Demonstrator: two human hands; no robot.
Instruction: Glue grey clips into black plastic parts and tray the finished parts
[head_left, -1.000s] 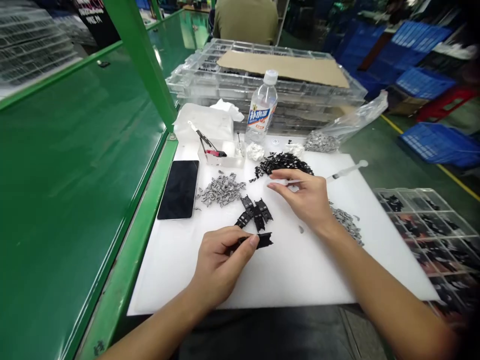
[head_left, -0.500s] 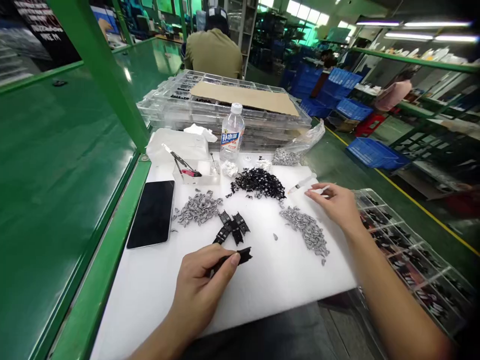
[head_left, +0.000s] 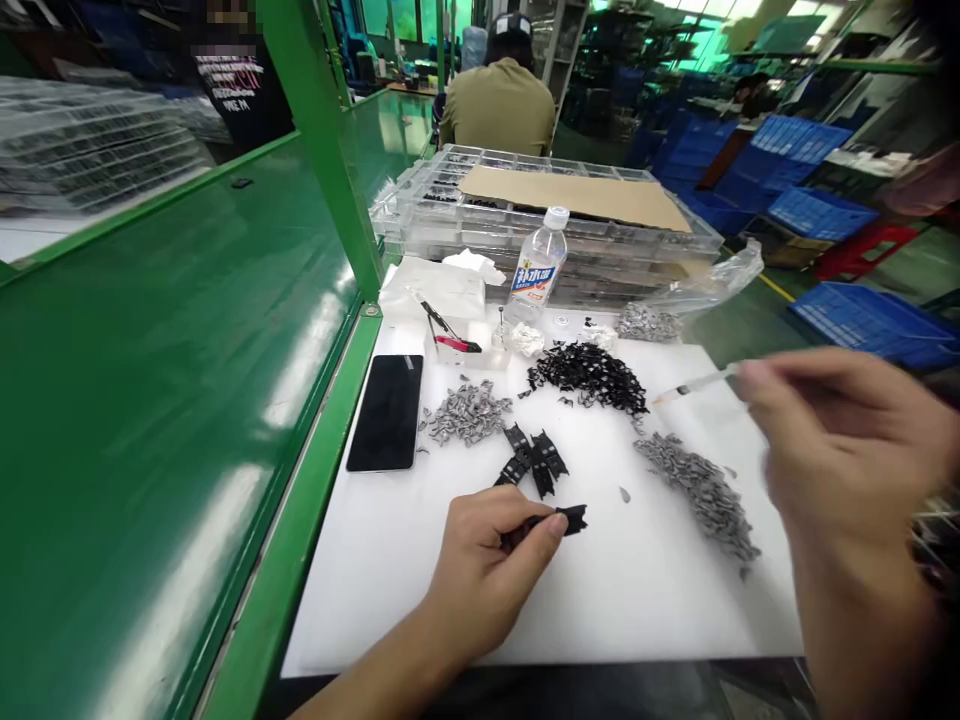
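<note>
In the head view, the left hand [head_left: 487,560] is closed up pretty tight, thumb and curled fingers pinching a black part [head_left: 574,520], with one notched end poking out past the thumb. That part sits near the front middle of the white board [head_left: 600,610], just this side of a little cluster of similar black parts [head_left: 534,462]. The right hand [head_left: 855,450] is a blurry mess over on the right, thumb and fingers bent toward each other right by the back end of a slim syringe [head_left: 694,385]. Honestly can't tell if it's gripping that thing or just next to it. Syringe tip points at the pile of black bits [head_left: 589,375], grey pile [head_left: 705,495] is just below it, and one lone grey piece [head_left: 625,495] lies between the hands.
</note>
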